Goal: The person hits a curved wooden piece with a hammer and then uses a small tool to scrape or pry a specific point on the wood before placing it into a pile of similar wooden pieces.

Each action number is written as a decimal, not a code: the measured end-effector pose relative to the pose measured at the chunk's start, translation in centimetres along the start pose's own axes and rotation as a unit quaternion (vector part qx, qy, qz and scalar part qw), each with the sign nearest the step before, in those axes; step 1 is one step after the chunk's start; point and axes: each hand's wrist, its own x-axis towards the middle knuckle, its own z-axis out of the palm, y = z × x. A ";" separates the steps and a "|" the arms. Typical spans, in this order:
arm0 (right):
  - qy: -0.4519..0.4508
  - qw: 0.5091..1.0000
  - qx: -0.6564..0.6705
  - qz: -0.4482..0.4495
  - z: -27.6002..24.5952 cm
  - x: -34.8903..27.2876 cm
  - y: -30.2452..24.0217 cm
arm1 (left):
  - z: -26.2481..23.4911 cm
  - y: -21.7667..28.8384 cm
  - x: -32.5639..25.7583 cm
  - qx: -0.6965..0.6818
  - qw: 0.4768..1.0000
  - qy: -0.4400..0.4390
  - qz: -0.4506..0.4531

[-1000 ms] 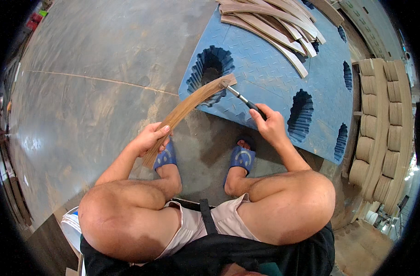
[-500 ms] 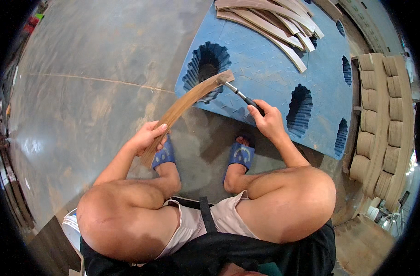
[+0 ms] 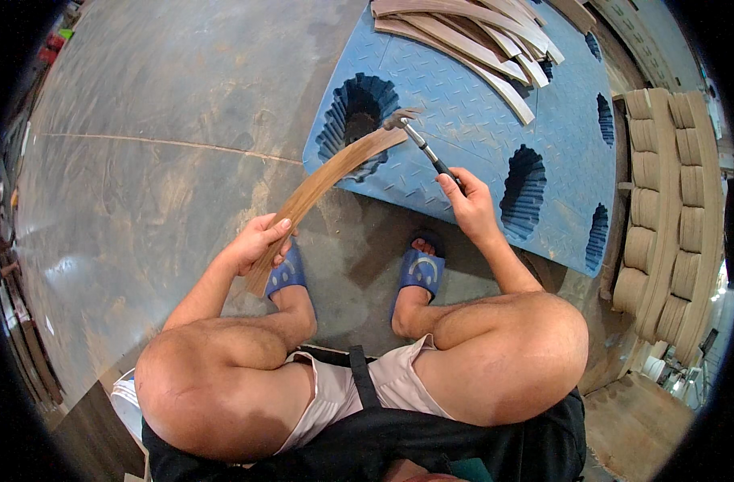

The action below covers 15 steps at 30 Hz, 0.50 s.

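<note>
My left hand grips the near end of a curved brown wooden strip, fingers wrapped around it. The strip slants up and to the right, its far end over the near left corner of a blue plastic pallet. My right hand is closed around the black handle of a claw hammer. The hammer's head is just above the strip's far end, apart from it. Both hands are above the gap between my feet and the pallet.
A loose pile of curved wooden strips lies on the far part of the pallet. Deep ribbed holes pierce the pallet. Stacked brown wooden pieces stand at the right. A white bucket is beside my left leg.
The hammer head has lifted off the strip's far end, where it lay before, and moved slightly up and right. My left hand and the strip have barely moved.
</note>
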 end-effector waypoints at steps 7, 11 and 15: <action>0.002 0.992 -0.124 -0.002 0.2 -0.2 -1.0 | 0.3 0.3 -0.3 0.012 1.000 0.014 -0.004; 0.014 0.992 -0.126 -0.010 0.0 -0.7 -2.1 | 0.2 0.3 -0.3 0.008 1.000 0.009 -0.004; -0.020 0.992 -0.121 -0.025 -0.2 -0.4 -1.7 | -0.1 -0.3 0.1 0.006 1.000 0.010 0.000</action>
